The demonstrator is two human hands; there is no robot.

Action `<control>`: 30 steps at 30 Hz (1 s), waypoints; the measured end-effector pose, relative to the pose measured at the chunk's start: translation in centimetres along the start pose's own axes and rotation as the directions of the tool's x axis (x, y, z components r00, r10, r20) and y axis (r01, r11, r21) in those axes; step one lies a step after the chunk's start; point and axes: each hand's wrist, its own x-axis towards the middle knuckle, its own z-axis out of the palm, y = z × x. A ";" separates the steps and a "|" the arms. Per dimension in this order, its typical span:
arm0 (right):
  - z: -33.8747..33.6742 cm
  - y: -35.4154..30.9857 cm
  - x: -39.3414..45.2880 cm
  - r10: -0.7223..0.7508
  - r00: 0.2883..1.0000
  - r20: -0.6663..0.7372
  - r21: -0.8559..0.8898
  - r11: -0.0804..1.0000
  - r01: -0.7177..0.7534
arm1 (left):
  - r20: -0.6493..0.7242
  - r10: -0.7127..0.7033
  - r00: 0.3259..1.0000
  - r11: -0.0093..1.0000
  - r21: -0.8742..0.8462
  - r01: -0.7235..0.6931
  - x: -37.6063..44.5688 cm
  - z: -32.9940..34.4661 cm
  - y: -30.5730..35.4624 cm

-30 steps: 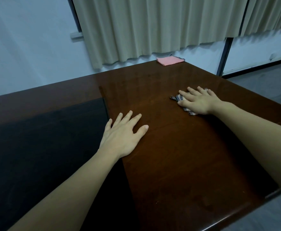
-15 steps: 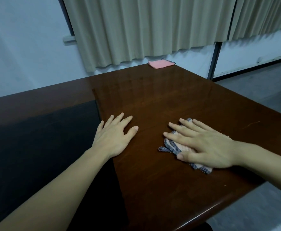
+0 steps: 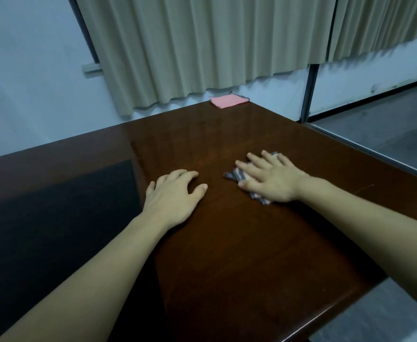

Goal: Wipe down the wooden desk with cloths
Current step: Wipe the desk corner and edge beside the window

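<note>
The dark glossy wooden desk [image 3: 239,255] fills the lower view. My right hand [image 3: 269,180] lies flat with straight fingers on a checked blue-and-white cloth [image 3: 234,175], pressing it to the desk top at centre right; only the cloth's edges show around the hand. My left hand [image 3: 171,196] rests on the bare wood to the left of it, fingertips bent slightly down onto the surface, holding nothing. A folded pink cloth [image 3: 228,101] sits at the desk's far corner, under the curtain.
A black inset panel [image 3: 54,218] covers the desk's left part. Beige curtains [image 3: 202,50] hang behind the far edge. The desk's right edge drops to a grey floor [image 3: 387,129]; a dark vertical post [image 3: 308,92] stands past the far corner.
My right hand slid the checked cloth toward me from the far right, then back outward a little. My left hand stayed in place, and its fingers now bend down slightly.
</note>
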 end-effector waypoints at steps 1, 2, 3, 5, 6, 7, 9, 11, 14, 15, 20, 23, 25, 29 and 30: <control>0.4 -0.3 -1.8 -0.058 0.998 0.003 -0.011 0.998 0.058 | 0.005 0.016 1.000 1.000 -0.003 -0.016 0.4 0.2 0.5; 0.8 -0.6 -3.8 -0.108 0.994 0.006 -0.023 0.994 0.108 | 0.011 0.028 1.000 1.000 -0.011 -0.028 0.7 0.4 0.9; 1.1 -0.7 -5.6 -0.143 0.990 0.010 -0.030 0.989 0.143 | 0.015 0.042 0.999 0.999 -0.025 -0.042 1.0 0.6 1.3; 1.6 -0.4 -8.4 -0.174 0.985 0.012 -0.016 0.985 0.175 | 0.023 0.069 0.997 0.997 -0.047 -0.068 1.5 1.0 2.1; 1.7 0.1 -9.1 -0.173 0.985 0.021 -0.007 0.985 0.173 | 0.027 0.081 0.996 0.995 -0.055 -0.080 1.8 1.2 2.4; 1.6 0.6 -9.3 -0.165 0.986 0.030 -0.003 0.986 0.165 | 0.034 0.090 0.995 0.994 -0.062 -0.088 2.0 1.4 2.8; 1.2 1.8 -8.3 -0.132 0.991 0.039 -0.002 0.991 0.132 | 0.053 0.099 0.994 0.993 -0.067 -0.095 2.3 1.6 3.3; 0.7 3.3 -5.9 -0.073 0.997 0.024 -0.006 0.997 0.073 | 0.070 0.104 0.992 0.994 -0.045 -0.101 2.4 2.0 3.5; 0.1 6.2 -0.3 0.067 0.997 -0.026 -0.016 0.998 -0.068 | 0.065 0.107 0.992 0.994 -0.009 -0.107 2.5 2.4 3.3; -0.2 7.1 1.6 0.126 0.991 -0.034 -0.011 0.992 -0.127 | 0.062 0.109 0.992 0.994 -0.005 -0.109 2.6 2.5 3.3; -1.5 7.6 6.9 0.265 0.964 -0.009 0.034 0.964 -0.265 | 0.054 0.110 0.992 0.994 0.003 -0.110 2.4 2.5 3.3; -1.0 5.2 5.1 0.140 0.990 -0.013 0.020 0.990 -0.140 | 0.069 0.110 0.992 0.994 0.013 -0.111 2.4 2.5 3.4; -0.4 3.7 2.0 0.021 1.000 -0.005 -0.006 1.000 -0.022 | 0.080 0.105 0.991 0.994 0.022 -0.107 2.5 2.5 3.4; 1.1 2.4 -5.6 -0.134 0.991 0.010 -0.033 0.990 0.135 | 0.084 0.105 0.991 0.993 0.036 -0.109 2.6 2.5 3.4; 1.4 2.6 -6.9 -0.150 0.989 0.008 -0.031 0.988 0.151 | 0.083 0.106 0.991 0.993 0.036 -0.110 2.6 2.5 3.4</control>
